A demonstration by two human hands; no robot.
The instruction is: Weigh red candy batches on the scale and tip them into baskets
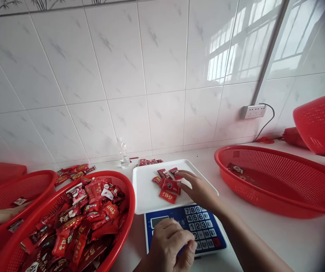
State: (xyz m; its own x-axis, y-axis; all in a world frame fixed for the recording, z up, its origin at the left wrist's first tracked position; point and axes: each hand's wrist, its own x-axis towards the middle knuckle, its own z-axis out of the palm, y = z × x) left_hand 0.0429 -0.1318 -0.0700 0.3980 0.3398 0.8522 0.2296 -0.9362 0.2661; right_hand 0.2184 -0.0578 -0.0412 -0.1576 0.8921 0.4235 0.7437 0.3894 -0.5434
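My right hand (193, 185) reaches over the white weighing tray (147, 198), fingers apart, with fingertips at red-wrapped candies (170, 185). Several such small packets lie loosely in a cluster on the tray. My left hand (171, 241) is closed, knuckles up, above the blue panel of the digital scale (192, 215) and hides part of its display and keys. Whatever its fingers hold, if anything, is hidden. Left of the scale, a red oval basket (130, 196) is heaped with mostly red candy packets (88, 223).
Another person's hand (0, 217) reaches into a red basket (49, 177) at far left. At right stands a basket (244, 198) with a few packets; another basket (318, 121) is raised above it. A clear bottle (123, 155) and loose packets (76, 172) lie near the wall.
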